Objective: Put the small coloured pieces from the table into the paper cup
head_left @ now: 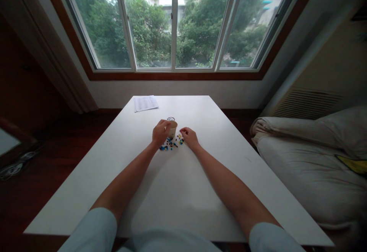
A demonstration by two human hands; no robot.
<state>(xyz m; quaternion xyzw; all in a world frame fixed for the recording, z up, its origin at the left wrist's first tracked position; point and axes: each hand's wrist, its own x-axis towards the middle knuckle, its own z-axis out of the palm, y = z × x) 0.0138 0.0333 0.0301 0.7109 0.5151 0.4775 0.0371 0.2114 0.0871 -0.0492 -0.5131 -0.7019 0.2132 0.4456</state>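
A beige cup [172,130] stands upright on the white table [177,191], with small blue, yellow and dark pieces [171,144] that look like toy bricks scattered in front of it. My left hand [161,131] is at the cup's left side, its closed fingertips over the near part of the rim; whether a piece is in them is too small to see. Just right of the cup, beside the pieces, my right hand [189,137] has its thumb and fingers pinched together. What that pinch holds, if anything, I cannot make out.
A small round dark-rimmed object [171,118] lies right behind the cup. Printed paper sheets [146,103] rest at the table's far left corner. Beyond the table is a window [174,74]; a covered sofa or bed [309,160] stands to the right.
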